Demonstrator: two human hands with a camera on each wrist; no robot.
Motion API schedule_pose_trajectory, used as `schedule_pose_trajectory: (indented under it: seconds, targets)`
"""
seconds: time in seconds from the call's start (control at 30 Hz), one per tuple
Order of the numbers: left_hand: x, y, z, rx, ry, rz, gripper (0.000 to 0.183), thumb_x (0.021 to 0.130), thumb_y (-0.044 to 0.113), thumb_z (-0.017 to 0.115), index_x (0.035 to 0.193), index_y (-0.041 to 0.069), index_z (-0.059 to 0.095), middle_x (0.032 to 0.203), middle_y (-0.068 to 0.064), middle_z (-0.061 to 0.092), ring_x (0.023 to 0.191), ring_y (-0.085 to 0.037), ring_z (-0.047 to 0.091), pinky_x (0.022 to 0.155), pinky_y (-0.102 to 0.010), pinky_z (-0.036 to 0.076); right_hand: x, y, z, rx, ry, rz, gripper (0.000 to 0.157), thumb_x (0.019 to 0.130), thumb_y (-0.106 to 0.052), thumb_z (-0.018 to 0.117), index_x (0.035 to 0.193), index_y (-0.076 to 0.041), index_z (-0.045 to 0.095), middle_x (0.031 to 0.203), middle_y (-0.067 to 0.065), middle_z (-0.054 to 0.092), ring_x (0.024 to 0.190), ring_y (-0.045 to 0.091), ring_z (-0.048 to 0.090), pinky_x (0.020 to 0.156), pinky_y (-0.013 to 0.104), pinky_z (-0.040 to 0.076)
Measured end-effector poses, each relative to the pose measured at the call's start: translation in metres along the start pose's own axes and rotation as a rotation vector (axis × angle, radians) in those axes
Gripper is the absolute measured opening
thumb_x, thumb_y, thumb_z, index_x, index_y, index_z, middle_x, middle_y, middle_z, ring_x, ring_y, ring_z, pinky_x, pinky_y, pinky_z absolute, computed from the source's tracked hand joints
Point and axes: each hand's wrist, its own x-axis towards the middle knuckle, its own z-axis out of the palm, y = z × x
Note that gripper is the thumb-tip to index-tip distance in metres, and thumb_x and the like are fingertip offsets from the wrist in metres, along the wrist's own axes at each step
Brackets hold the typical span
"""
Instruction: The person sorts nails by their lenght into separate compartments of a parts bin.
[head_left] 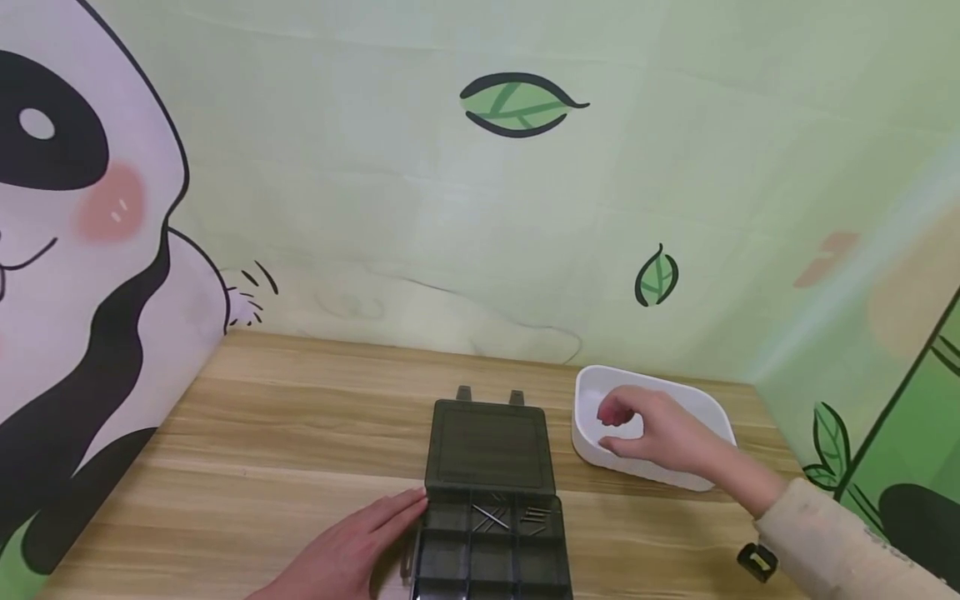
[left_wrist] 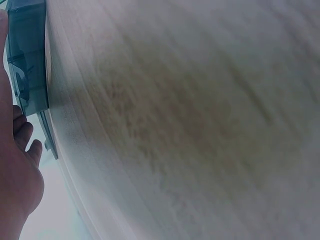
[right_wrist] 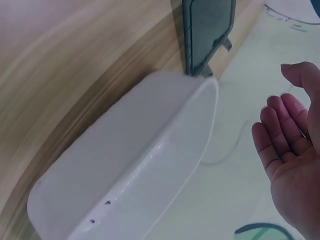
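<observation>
While the left hand [head_left: 352, 537], unclenched, touches the case [head_left: 489, 446], the right hand [head_left: 658, 423] (half-curled, empty) overhangs the tub [right_wrist: 115, 140].

From the dark case [head_left: 491, 446], bare table [head_left: 322, 404] spreads toward ten o'clock; the white tray [head_left: 596, 392] narrows passage at two.

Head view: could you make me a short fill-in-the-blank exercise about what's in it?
1. The right hand is over a tub coloured ____.
2. The left hand touches the dark case on its ____ side, not its right.
3. The case's lid is not shut but ____.
Missing words: white; left; open.
</observation>
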Motion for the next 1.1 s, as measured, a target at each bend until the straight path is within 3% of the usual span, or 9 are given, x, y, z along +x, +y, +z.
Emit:
schedule_pose_trajectory:
  seconds: [0.3, 0.47, 0.63, 1.1]
  targets:
    - [0.000, 0.000, -0.001, 0.002, 0.003, -0.001, 0.124, 0.075, 0.092, 0.068, 0.156, 0.000, 0.051, 0.163, -0.012, 0.049, 0.138, -0.025, 0.059, 0.105, -0.042, 0.057, -0.003, 0.016, -0.015, -0.057, -0.012, 0.119, 0.026, 0.087, -0.014, 0.089, 0.106, -0.010, 0.072, 0.098, -0.003, 0.071, 0.092, 0.019, 0.069, 0.085, 0.037, 0.062]
    - [0.000, 0.000, -0.001, 0.007, 0.006, 0.003, 0.123, 0.075, 0.091, 0.069, 0.156, 0.000, 0.052, 0.163, -0.012, 0.050, 0.137, -0.024, 0.059, 0.105, -0.042, 0.058, -0.004, 0.030, -0.023, -0.041, 0.005, 0.118, 0.025, 0.088, -0.013, 0.088, 0.105, -0.005, 0.072, 0.098, 0.002, 0.073, 0.092, 0.023, 0.070, 0.085, 0.043, 0.063]
    - [-0.001, 0.001, 0.000, 0.014, -0.003, 0.000, 0.122, 0.076, 0.091, 0.068, 0.156, 0.001, 0.051, 0.163, -0.012, 0.049, 0.137, -0.025, 0.059, 0.105, -0.042, 0.058, -0.007, 0.047, -0.028, -0.043, 0.016, 0.146, 0.027, 0.088, -0.011, 0.088, 0.107, -0.003, 0.071, 0.100, 0.000, 0.072, 0.093, 0.025, 0.070, 0.086, 0.042, 0.063]
    - [-0.001, 0.001, -0.001, 0.011, -0.003, -0.005, 0.120, 0.077, 0.090, 0.069, 0.156, 0.002, 0.052, 0.163, -0.011, 0.050, 0.137, -0.025, 0.059, 0.105, -0.042, 0.058, -0.015, 0.082, -0.029, -0.078, -0.071, 0.280, 0.040, 0.091, -0.015, 0.086, 0.120, 0.008, 0.069, 0.112, 0.017, 0.073, 0.104, 0.036, 0.070, 0.095, 0.054, 0.061]
